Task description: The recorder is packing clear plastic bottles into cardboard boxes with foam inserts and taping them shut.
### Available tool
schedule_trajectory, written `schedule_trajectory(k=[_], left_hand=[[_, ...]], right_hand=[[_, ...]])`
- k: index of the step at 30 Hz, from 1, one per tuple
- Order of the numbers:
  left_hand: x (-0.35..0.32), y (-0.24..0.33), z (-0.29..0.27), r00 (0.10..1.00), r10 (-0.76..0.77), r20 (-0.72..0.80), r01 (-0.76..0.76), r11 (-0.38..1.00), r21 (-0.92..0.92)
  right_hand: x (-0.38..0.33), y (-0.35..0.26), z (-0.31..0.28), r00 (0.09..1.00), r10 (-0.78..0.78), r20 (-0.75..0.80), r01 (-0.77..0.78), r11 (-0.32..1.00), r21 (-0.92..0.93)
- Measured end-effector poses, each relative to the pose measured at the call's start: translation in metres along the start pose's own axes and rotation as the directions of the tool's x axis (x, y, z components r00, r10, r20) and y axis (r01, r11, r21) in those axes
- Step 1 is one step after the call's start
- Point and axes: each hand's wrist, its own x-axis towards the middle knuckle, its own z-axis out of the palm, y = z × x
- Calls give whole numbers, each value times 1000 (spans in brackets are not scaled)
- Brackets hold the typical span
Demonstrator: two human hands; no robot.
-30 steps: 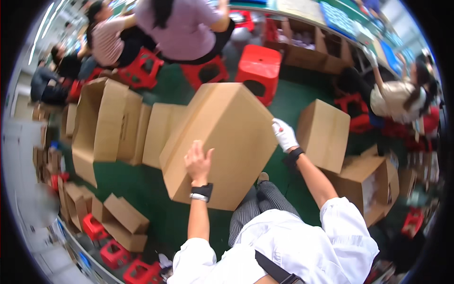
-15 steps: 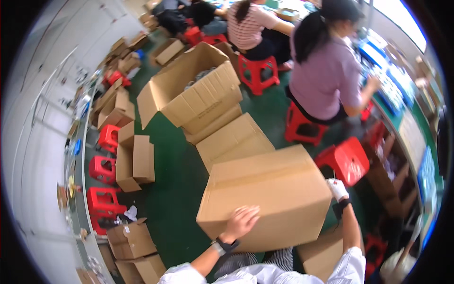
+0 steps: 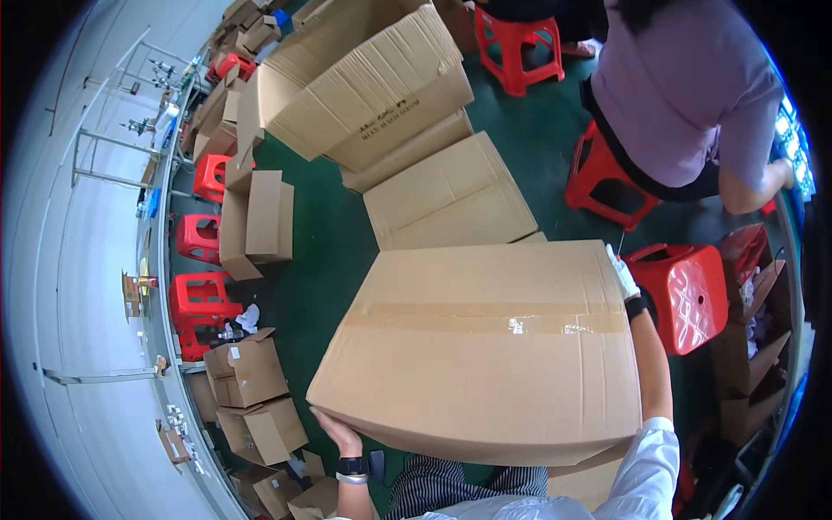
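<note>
A large closed cardboard box (image 3: 468, 381), with clear tape running across its top, is held between my hands in front of my body. My bare left hand (image 3: 339, 435) supports its near left corner from below, the fingers partly hidden beneath it. On the opposite side my right hand (image 3: 621, 274), in a white glove, grips the far right edge. Just ahead lies another closed cardboard box (image 3: 451, 201). Beyond that stands a big open carton (image 3: 373, 95) with its flap folded out.
Red plastic stools (image 3: 689, 299) stand to the right and along the left wall. A co-worker in a mauve shirt (image 3: 685, 78) sits at the right bench. Open cartons (image 3: 257, 217) line the left side. Green floor (image 3: 303, 321) shows between them.
The held box has tipped so its taped top faces up. My left hand has gone from its near face to under its left corner. The view has shifted, bringing the seated co-worker closer.
</note>
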Motion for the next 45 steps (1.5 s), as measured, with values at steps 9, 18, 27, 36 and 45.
schedule_trajectory(k=[9,18,27,36,45], left_hand=[[54,5,-24,952,92,291,-123,988,92],[55,57,31,482,-157,862,317,949,-4],[-243,-27,138,-406,-379,832,261,824,503],[-430,-39,136,-746,-410,524,26,769,639],[-587,-38,125,-813,-444,378,-175,805,567]], right_hand=[[-38,33,-10,952,3,-305,-117,927,-356],[-253,48,-8,745,-257,-615,91,953,-289],[-599,199,-81,36,-352,-935,296,897,-327],[-802,337,-10,-481,18,-876,568,768,-296],[-829,400,39,-612,494,-617,634,773,-10]])
